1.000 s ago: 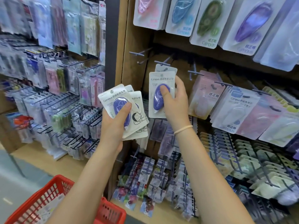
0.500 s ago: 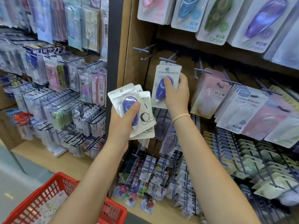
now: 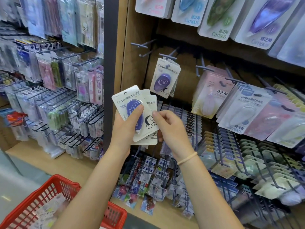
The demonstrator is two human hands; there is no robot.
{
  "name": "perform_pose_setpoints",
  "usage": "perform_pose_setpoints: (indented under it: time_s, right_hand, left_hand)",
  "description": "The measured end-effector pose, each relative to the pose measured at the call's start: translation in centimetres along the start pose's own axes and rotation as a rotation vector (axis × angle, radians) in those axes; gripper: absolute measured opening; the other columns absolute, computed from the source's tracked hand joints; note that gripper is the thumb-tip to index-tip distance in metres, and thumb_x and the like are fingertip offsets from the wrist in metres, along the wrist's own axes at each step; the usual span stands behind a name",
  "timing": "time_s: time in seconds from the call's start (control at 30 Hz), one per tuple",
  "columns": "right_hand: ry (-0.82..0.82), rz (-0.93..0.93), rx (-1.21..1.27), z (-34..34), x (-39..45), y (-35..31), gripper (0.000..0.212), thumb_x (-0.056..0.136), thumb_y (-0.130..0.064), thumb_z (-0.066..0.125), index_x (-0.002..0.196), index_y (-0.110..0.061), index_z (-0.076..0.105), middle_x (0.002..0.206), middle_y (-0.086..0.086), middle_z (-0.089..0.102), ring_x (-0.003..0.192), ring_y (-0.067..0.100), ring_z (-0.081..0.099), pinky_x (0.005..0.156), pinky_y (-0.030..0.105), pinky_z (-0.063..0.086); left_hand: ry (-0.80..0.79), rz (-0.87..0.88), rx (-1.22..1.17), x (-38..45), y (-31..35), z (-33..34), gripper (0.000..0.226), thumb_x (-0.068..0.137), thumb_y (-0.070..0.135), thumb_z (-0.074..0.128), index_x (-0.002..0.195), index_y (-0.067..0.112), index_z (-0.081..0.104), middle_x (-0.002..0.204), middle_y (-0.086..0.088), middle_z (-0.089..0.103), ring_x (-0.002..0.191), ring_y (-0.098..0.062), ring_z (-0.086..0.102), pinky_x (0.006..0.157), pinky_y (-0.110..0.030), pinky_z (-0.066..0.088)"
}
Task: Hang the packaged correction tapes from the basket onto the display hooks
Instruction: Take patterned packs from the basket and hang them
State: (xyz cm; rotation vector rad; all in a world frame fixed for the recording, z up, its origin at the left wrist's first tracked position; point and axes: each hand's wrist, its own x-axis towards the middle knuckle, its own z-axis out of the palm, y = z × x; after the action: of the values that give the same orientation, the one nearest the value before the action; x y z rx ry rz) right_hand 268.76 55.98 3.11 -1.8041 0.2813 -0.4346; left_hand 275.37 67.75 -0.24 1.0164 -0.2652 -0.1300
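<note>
My left hand (image 3: 124,131) grips a fanned stack of packaged correction tapes (image 3: 127,98), white cards with purple dispensers, thumb across the front one. My right hand (image 3: 172,128) is at the stack's right edge, thumb on the front of a rear pack (image 3: 151,120) and fingers curled behind it. Up and to the right, a matching purple pack (image 3: 165,78) hangs tilted on a display hook (image 3: 168,57) with others behind it, free of both hands. The red basket (image 3: 54,187) sits at lower left with more packs inside.
Bare hooks (image 3: 140,45) stick out left of the hung pack. Pink and white correction tape packs (image 3: 212,95) fill hooks to the right, larger ones (image 3: 216,17) hang above. A black post (image 3: 109,63) divides off wire racks of stationery (image 3: 49,104) at left.
My right hand has let go of the purple pack, which now hangs on the hook, and has come down to the stack held by my left hand.
</note>
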Motion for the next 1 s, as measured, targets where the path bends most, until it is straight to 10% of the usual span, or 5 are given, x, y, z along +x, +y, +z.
perform_pose_setpoints:
  time_s: [0.37,0.7,0.8,1.0]
  right_hand:
    - [-0.093,-0.032,0.054,-0.4,0.2,0.4,0.013,0.089,-0.021,0.076,0.101,-0.014,0.073,0.099,0.021,0.071,0.080,0.020,0.066,0.067,0.038,0.057]
    - [-0.068,-0.040,0.187,-0.7,0.7,0.7,0.018,0.099,-0.017,0.063,0.112,-0.007,0.071,0.091,0.008,0.075,0.076,0.018,0.068,0.058,0.027,0.053]
    - [-0.061,-0.068,0.191,-0.7,0.8,0.6,0.020,0.100,-0.014,0.061,0.120,-0.012,0.062,0.102,0.010,0.076,0.093,0.027,0.071,0.078,0.044,0.056]
    - [-0.088,-0.060,0.188,-0.3,0.5,-0.1,0.028,0.098,-0.031,0.062,0.115,-0.011,0.071,0.108,0.005,0.076,0.102,0.023,0.072,0.086,0.037,0.059]
  left_hand:
    - [-0.051,0.023,0.066,0.0,0.5,-0.1,0.047,0.083,0.029,0.078,0.124,0.032,0.056,0.111,0.011,0.076,0.105,-0.013,0.073,0.084,-0.036,0.060]
    - [-0.239,-0.032,-0.069,-0.3,0.8,-1.6,0.074,0.087,0.018,0.071,0.153,0.025,0.038,0.135,-0.006,0.068,0.120,-0.027,0.067,0.087,-0.037,0.060]
    - [-0.150,-0.025,-0.080,-0.4,0.6,-1.6,0.077,0.084,0.016,0.080,0.150,0.024,0.042,0.131,-0.004,0.070,0.119,-0.025,0.069,0.084,-0.035,0.061]
    - [-0.090,0.011,0.018,-0.7,0.5,-1.4,0.053,0.080,0.023,0.077,0.130,0.013,0.061,0.119,-0.007,0.076,0.109,-0.027,0.073,0.091,-0.043,0.061]
